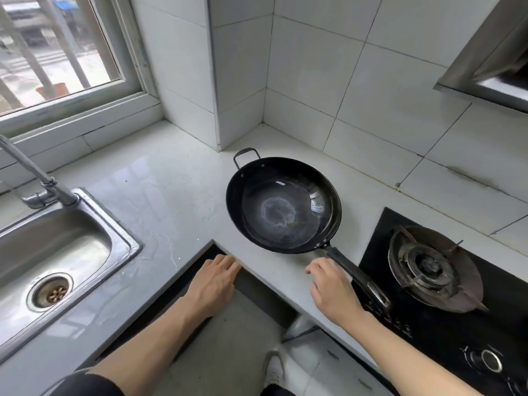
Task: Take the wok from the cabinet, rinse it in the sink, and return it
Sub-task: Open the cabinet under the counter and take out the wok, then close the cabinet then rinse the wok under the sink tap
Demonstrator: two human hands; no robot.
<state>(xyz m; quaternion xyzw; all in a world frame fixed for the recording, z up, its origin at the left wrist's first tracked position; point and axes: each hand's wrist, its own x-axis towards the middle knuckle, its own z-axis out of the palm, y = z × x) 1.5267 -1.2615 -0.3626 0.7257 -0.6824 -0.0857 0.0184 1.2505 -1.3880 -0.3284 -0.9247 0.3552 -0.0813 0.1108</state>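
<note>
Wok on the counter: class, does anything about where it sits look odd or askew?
Yes. The wok rests on the countertop, but its long handle juts out over the gas hob. The right hand is beside it.

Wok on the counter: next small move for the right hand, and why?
Probably close the right hand round the wok's long handle. The wok sits on the counter between sink and gas burner, ungripped; the fingers hover open beside the handle.
</note>
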